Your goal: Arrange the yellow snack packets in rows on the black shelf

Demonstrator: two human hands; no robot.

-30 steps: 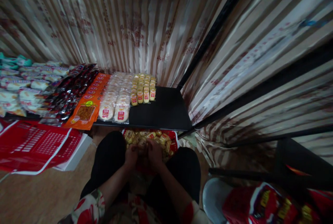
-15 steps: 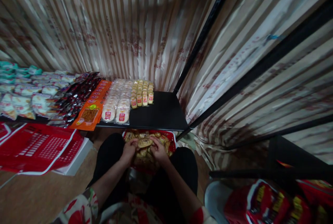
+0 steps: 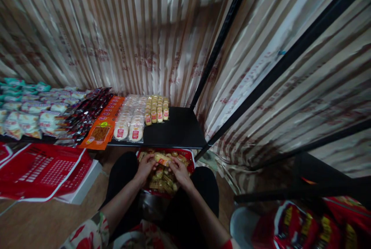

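Observation:
Between my two hands is a small snack packet in a yellow wrapper with a red-orange label [image 3: 162, 160]. My left hand [image 3: 145, 167] pinches its left end, and my right hand [image 3: 179, 170] has fingers closed on its right end. Below them, between my knees, sits a red basket [image 3: 192, 160] filled with loose gold-wrapped packets [image 3: 162, 184]. Ahead, similar yellow packets [image 3: 157, 110] stand in rows on a black shelf [image 3: 176, 129], beside rows of round white crackers in clear wrappers [image 3: 129, 123].
Left along the shelf lie an orange snack bag [image 3: 100, 131], dark red packets [image 3: 87, 116] and white packets [image 3: 31, 121]. A red bag [image 3: 49, 168] leans below. Black posts [image 3: 220, 44] rise before a striped curtain [image 3: 130, 29]. Red packages [image 3: 307, 226] lie at lower right.
The packet has turned in my hands, so its red-orange label now shows. My view has tilted up slightly, and the shelf sits a little lower in the picture.

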